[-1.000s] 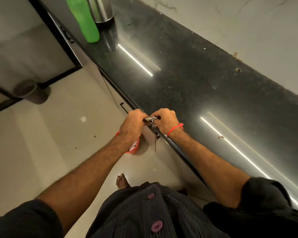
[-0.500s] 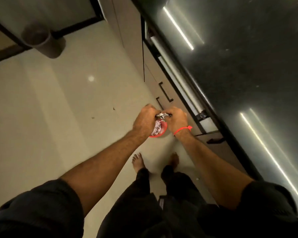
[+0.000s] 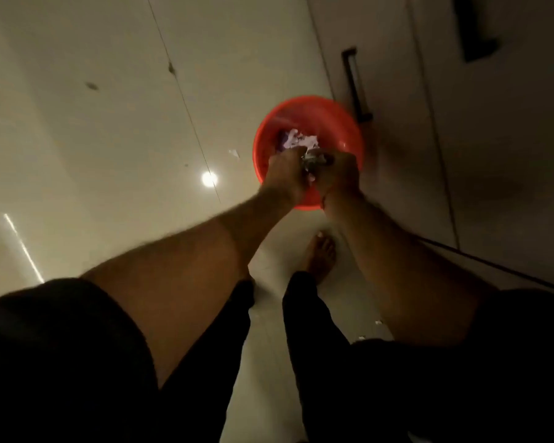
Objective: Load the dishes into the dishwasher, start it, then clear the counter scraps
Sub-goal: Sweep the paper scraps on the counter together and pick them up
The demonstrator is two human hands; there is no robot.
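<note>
A red bin stands on the floor beside the cabinets, with pale crumpled scraps inside it. My left hand and my right hand are held together right over the bin's near half. Both are closed around a small bunch of crumpled scraps pinched between them. The view is blurred, so the fingers' exact hold is hard to make out.
Cabinet fronts with a dark vertical handle rise at the right. A small white scrap lies on the pale tiled floor left of the bin, and more bits lie near my bare foot.
The hands carried the scraps from the counter edge down to just above the red bin. The view tipped from the black counter to the floor, and the bin looms much larger.
</note>
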